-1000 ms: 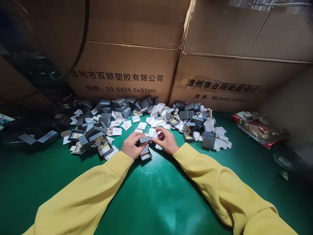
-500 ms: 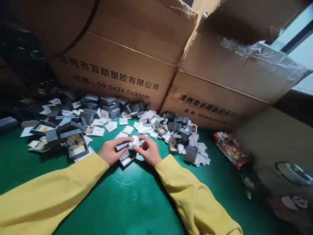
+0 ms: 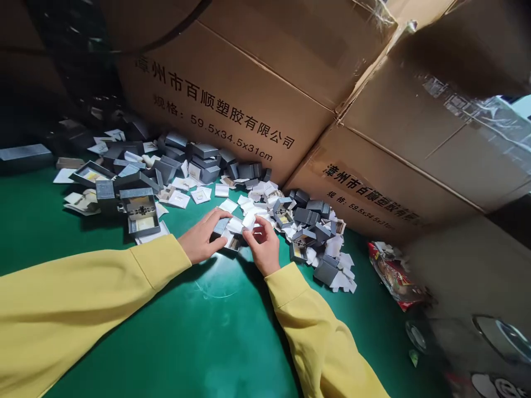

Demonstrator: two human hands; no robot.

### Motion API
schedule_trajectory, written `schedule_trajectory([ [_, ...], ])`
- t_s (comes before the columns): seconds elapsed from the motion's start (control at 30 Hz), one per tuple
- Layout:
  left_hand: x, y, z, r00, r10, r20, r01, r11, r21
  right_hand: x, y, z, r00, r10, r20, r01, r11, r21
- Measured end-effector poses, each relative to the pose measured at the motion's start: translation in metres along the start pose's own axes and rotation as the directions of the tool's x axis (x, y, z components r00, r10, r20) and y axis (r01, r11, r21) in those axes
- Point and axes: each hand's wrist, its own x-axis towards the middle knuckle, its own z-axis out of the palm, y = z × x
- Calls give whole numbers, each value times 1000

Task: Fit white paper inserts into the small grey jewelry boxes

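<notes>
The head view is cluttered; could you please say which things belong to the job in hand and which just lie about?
Likely the job's:
small grey box in the left hand
white piece in the right hand
heaped grey boxes, loose white pieces

Apparently just lying about:
red packet
green scrap
cardboard cartons behind

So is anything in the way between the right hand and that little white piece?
No, nothing I can see. The right hand is holding the white piece; the grey box at the left hand is beside it, not between them.
</notes>
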Motion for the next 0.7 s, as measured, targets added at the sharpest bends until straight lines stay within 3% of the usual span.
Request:
schedule_trajectory([
  [0.3, -1, -3, -1, 993, 55, 106, -53, 998, -23, -2, 1, 3, 997, -77, 10, 75, 990, 116],
  [0.5, -2, -4, -4, 992, 25, 120, -15, 997, -81, -8, -4, 3, 972, -188, 144, 193, 981, -24],
  [0.7, -1, -3, -4, 988, -71, 136, 95, 980, -173, -4, -3, -3, 936, -287, 205, 317, 940, -129],
])
